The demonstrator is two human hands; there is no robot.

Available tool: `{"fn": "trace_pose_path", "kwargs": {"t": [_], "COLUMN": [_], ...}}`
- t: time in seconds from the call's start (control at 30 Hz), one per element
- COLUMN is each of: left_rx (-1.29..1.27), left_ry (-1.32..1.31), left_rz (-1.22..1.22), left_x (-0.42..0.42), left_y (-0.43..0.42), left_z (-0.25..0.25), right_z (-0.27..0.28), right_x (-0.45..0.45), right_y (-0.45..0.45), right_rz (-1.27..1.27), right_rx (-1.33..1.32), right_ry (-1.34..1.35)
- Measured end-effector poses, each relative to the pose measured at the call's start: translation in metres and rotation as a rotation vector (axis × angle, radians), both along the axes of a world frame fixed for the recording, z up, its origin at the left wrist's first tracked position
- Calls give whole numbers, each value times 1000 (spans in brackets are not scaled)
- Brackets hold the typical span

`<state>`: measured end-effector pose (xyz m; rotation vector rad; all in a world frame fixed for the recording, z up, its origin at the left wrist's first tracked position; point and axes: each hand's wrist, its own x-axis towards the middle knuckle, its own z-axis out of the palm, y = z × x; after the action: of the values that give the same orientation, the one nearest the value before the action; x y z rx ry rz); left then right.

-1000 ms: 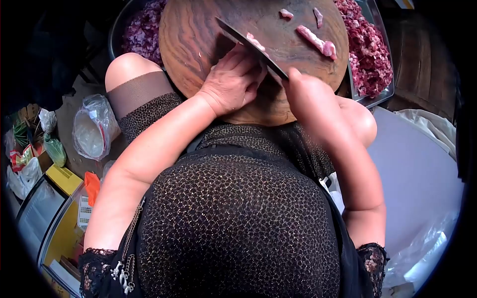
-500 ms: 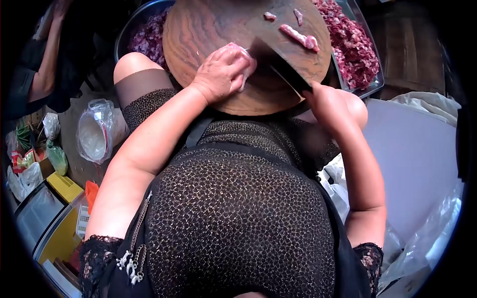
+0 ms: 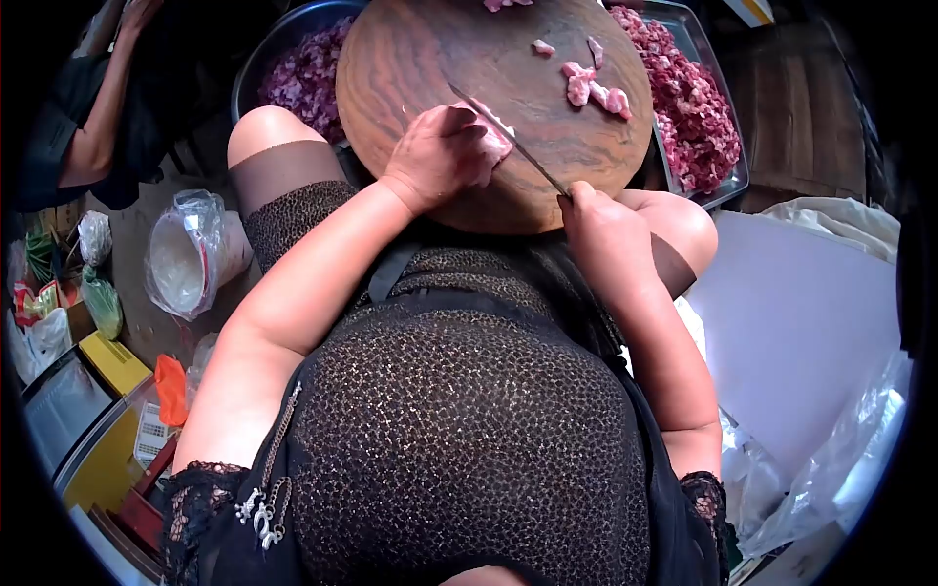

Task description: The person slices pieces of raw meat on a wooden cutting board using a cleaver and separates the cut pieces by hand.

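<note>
On the round wooden chopping block (image 3: pixel 420 59), my left hand (image 3: pixel 430 161) is closed on a chunk of raw meat (image 3: pixel 495 146), its fingers partly covering it. My right hand (image 3: pixel 606 230) grips the handle of a cleaver (image 3: pixel 532 159) at the block's near right edge. The blade, seen nearly edge-on, slants up and left across the right side of the chunk, close to my left fingers. Whether it has entered the meat I cannot tell. Cut meat strips (image 3: pixel 580 84) lie on the block to the right, with smaller bits (image 3: pixel 543 47) beyond them.
A metal tray (image 3: pixel 738 161) heaped with minced meat (image 3: pixel 699 122) stands right of the block. At its left is a basin (image 3: pixel 241 93) of chopped meat (image 3: pixel 303 83). A plastic-lined bucket (image 3: pixel 186 259) sits on the floor at left. Another person's arm (image 3: pixel 103 117) shows upper left.
The cleaver has come left from beside the strips onto the chunk, its blade turning from broadside to edge-on. Another strip now lies by the first. My left hand stays on the meat.
</note>
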<state>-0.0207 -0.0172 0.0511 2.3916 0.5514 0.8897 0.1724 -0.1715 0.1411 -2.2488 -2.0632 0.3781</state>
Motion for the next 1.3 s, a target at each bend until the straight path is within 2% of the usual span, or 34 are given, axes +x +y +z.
{"fn": "trace_pose_path", "kwargs": {"t": [0.1,0.23,0.3,0.37,0.43,0.57,0.63,0.7,0.73,0.77,0.83,0.9,0.93,1.07,1.13,1.17,1.3], "left_rx": [-187,-192,49,30,176,131,159,141,141,146,83,127,139,172,194,197,186], "left_ry": [74,83,43,83,103,68,43,43,-21,-85,-19,31,26,54,113,108,72], "left_rz": [-4,48,105,104,114,114,136,123,84,46,70,59,65,15,19,19,-9], "left_x": [3,4,6,4,8,9,12,11,13,15,13,13,12,7,7,8,11], "left_y": [0,1,3,3,5,3,3,2,3,4,-1,-2,-1,-4,-4,-4,-2], "left_z": [-4,0,-6,-8,-1,-13,-10,-16,-22,-24,-7,-10,-12,-7,-10,-10,-18], "right_z": [-8,-1,-6,1,5,8,-7,-15,-16,-7,-48,-31,-39,-12,3,3,13], "right_x": [-5,-3,1,3,3,-5,-13,-25,-32,-34,1,8,11,23,31,30,27], "right_y": [5,17,26,37,52,91,109,139,154,170,184,171,165,116,81,63,26], "right_rz": [10,24,38,33,57,153,202,267,293,224,333,-39,-141,-192,-54,-51,21], "right_rx": [-93,-216,-188,-267,-299,-292,-156,-146,-161,-336,-191,-68,62,244,31,26,-221], "right_ry": [-29,33,52,65,74,44,60,55,50,28,88,302,306,171,183,203,18]}}
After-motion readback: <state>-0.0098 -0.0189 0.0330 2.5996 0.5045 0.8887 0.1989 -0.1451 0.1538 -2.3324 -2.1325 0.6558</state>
